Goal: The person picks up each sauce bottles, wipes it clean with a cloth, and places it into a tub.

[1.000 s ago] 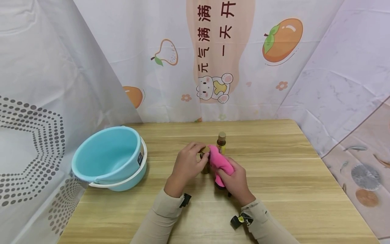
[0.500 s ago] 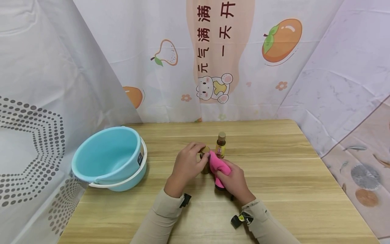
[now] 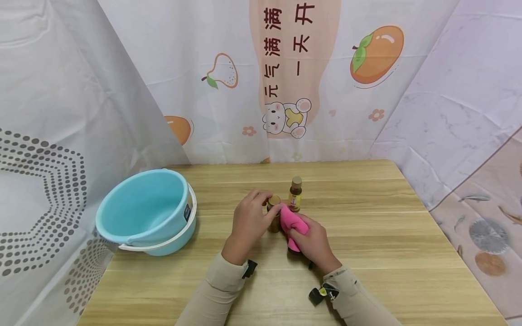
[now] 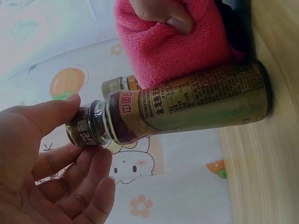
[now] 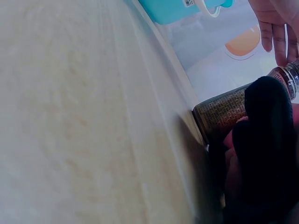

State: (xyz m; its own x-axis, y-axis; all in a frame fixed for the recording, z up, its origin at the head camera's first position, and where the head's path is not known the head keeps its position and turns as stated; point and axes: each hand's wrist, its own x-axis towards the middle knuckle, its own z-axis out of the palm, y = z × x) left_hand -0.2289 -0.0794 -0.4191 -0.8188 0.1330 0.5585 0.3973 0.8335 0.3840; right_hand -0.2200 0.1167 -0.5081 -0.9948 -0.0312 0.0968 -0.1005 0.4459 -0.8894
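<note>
A slim glass bottle (image 4: 196, 105) with a printed label and a brown-gold cap (image 4: 80, 127) stands upright on the table. My left hand (image 3: 249, 222) pinches this cap between thumb and fingers. In my right hand (image 3: 315, 240) is a bunched pink cloth (image 4: 175, 46), pressed against the bottle's side. A dark piece of the cloth (image 5: 266, 140) hangs in front of the right wrist camera and covers part of the bottle. Just behind the cloth a second, smaller-looking brown bottle (image 3: 295, 197) with a yellow label stands upright, untouched.
At the table's left side stands a light blue bucket (image 3: 142, 208) with a white handle. The wooden table (image 3: 387, 235) ends at a printed curtain (image 3: 228, 117) behind and hanging cloth at both sides.
My right hand has drawn the pink cloth slightly down along the bottle, uncovering more of the second bottle behind. The left hand stays at the cap, nearly still.
</note>
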